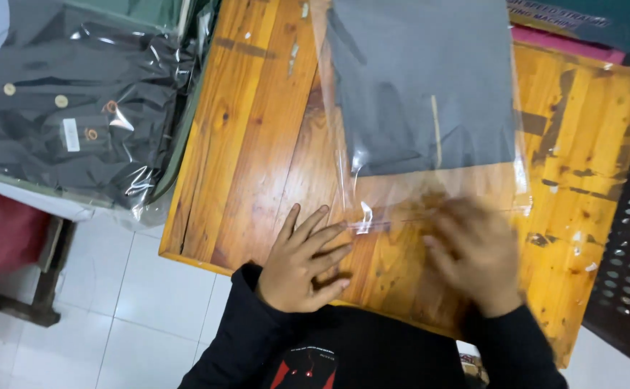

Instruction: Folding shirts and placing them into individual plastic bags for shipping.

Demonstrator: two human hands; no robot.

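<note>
While spread flat on the clear bag (430,194), both hands' fingers (322,248) beside bagged dark shirts (77,108).

I see a clear plastic bag (430,115) holding a folded grey garment lying on the wooden table. At far left, a stack of clear-bagged black garments (77,108) carries a small white tag (71,135).

**Black long sleeves, red-and-white chest print**

The person wears a black long-sleeved top. Its cuffs end at the wrists of the bare left hand (302,263) and right hand (477,256). A small red and white graphic sits on the chest.
</note>
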